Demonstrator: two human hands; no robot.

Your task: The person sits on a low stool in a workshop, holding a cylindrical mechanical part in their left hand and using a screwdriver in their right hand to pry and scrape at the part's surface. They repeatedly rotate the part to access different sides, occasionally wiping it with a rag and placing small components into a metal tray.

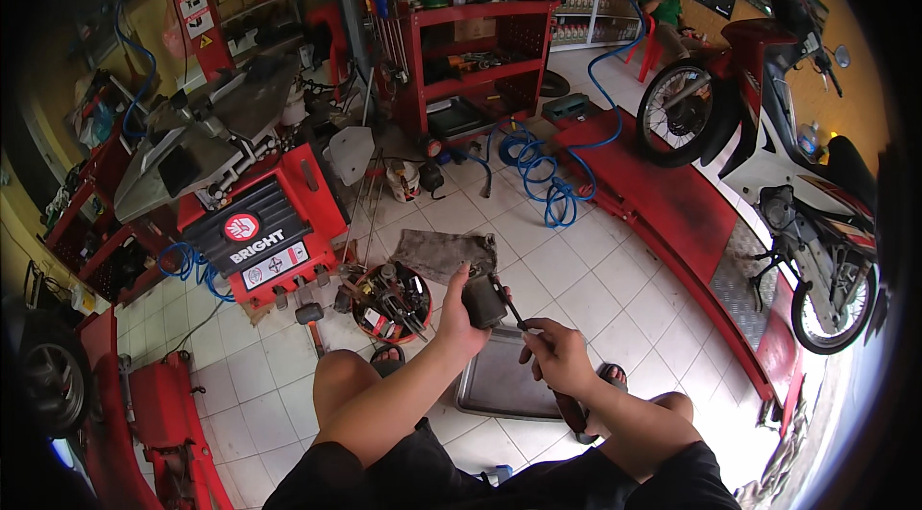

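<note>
Head view: seated low on the white tile floor [576, 270], knees spread, work in hand over a metal tray [499, 385] lying between the feet. Small dark cylindrical part [483, 303] off the machine and held up above the tray's far edge, so removal looks done; servicing of the part itself looks under way, not finished, with nothing yet laid out in the tray as far as can be seen. Left hand [459, 310] wrapped closed around the part, thumb side up, wrist bent inward, forearm rising from the left knee. Right hand [555, 353] clenched around the handle of a slim screwdriver [511, 310], shank angled up and left, tip meeting the part's right side. Red handle end pointing down toward the right thigh. Round red tub of tools [389, 303] just left of the left hand; grey rag [437, 251] on the floor just beyond the part. Far right: motorcycle [797, 174] on a red ramp [672, 203]. Left: red tyre changer [250, 212].
</note>
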